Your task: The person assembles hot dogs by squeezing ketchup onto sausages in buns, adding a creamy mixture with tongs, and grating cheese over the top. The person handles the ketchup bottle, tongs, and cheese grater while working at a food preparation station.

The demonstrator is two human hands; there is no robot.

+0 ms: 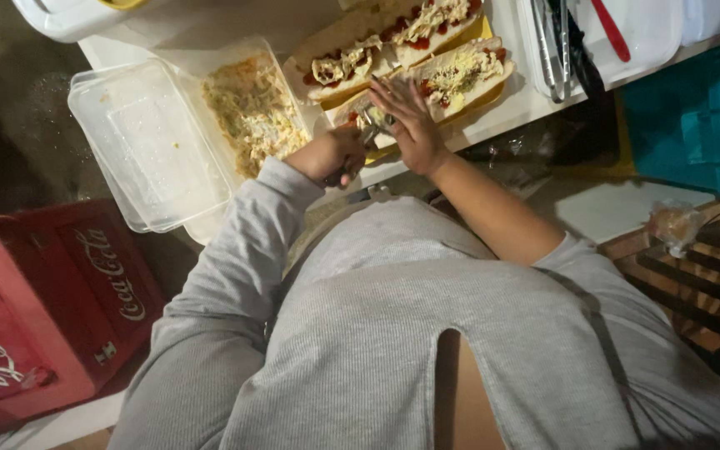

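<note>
Filled rolls being steadied at the edge of the white table (506,107)

The nearest long split bread roll with red sauce and pale shredded filling (452,79) is sitting near that table's front edge, so a push could be sliding it off or spilling filling. The right hand (410,121) is lying spread flat against the roll; the left hand (335,154) is clenching a dark-handled utensil (358,142) (tip hidden), just beside the roll.

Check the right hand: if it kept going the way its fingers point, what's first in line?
Likely the nearest filled bun, which the right hand already seems to rest against; its fingertips point up-left toward the second filled bun. Depth is unclear.
</note>
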